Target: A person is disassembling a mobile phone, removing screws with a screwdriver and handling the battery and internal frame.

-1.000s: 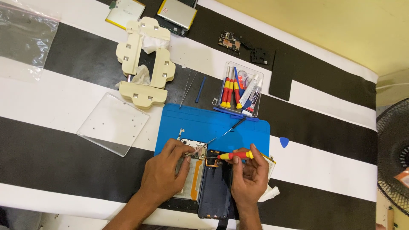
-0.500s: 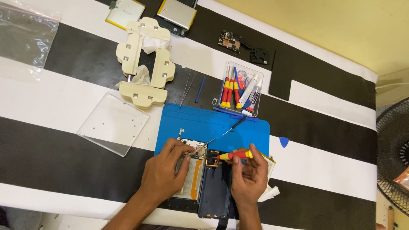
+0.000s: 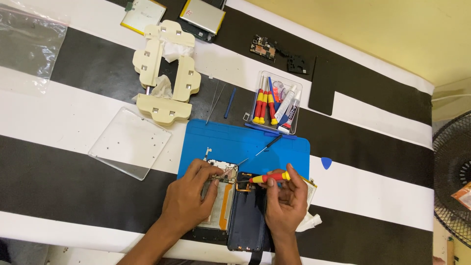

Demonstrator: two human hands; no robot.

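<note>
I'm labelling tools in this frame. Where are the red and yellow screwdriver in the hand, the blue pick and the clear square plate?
Red and yellow screwdriver (image 3: 269, 177), head view, middle of its handle.
Blue pick (image 3: 326, 163), head view, its centre.
Clear square plate (image 3: 129, 143), head view, middle of its face.

This looks like a small phone-repair workbench, probably in a home or a modest workshop. A blue silicone repair mat (image 3: 245, 147) lies on a table covered with a black-and-white striped sheet (image 3: 73, 181). A clear plastic tray (image 3: 275, 104) holds red-and-yellow precision screwdrivers and a tube of adhesive. Tweezers (image 3: 213, 102), a blue pry pick (image 3: 326, 162), loose circuit boards (image 3: 263, 48), two flat phone batteries (image 3: 202, 15) and cream plastic clamping jigs (image 3: 167, 68) lie around. A plain yellow wall (image 3: 368, 29) backs the table, and a floor fan (image 3: 451, 172) stands at its right end.
</note>
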